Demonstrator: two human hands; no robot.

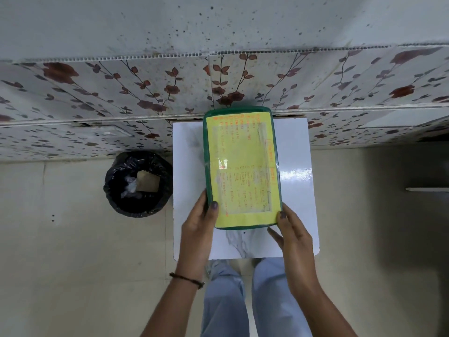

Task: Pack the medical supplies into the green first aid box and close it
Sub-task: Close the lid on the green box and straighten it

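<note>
Now: left hand and right hand clamp near corners of green first aid box, centre frame, lid shut, on white table. Supplies unseen. Best: set flat, press edges evenly. Bin left.

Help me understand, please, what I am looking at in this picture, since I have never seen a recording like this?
There is no machine here: a person wears a wide-angle camera on the head, so this single picture looks down past their own arms. The left hand and right hand grip the near corners of a closed green first aid box, whose lid carries a yellow handwritten label under clear tape. The box rests on a small white table pushed against a flower-patterned wall. No loose supplies are visible. On the floor to the left stands a bin lined with a black bag. The person's legs show below the table.
</note>
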